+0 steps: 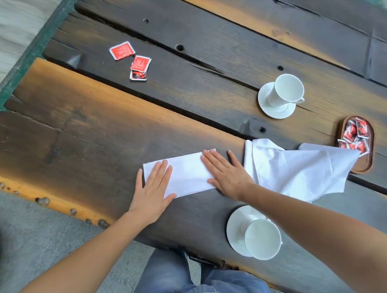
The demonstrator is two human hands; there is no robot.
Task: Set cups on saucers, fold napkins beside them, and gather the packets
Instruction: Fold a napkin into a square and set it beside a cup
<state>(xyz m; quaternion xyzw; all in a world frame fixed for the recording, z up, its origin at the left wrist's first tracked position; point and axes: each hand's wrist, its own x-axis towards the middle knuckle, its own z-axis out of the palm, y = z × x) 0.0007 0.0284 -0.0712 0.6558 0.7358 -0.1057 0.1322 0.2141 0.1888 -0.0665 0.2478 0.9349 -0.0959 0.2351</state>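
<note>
Flat on the dark wooden bench (79, 134), both hands pressed a folded white napkin (187, 175) with fingers spread and nothing in either grip. The left hand (153, 193) lay on the napkin's left end, palm down; the right hand (226, 175) covered its right end, thumb resting on the wood beyond the edge. Just right of that hand a second napkin (301, 169) lay loose and unfolded, one corner draped over the near end of an oval wooden tray (371, 157) that held several red packets (353, 133). Three more red packets (131, 60) sat scattered well apart from the tray, toward the far left of the bench, two of them overlapping. One white cup (285, 90) stood on its saucer (278, 112) beyond the napkins. Another cup (261, 238) stood on a saucer (234, 229) near the bench's front edge, partly behind the right forearm.
</note>
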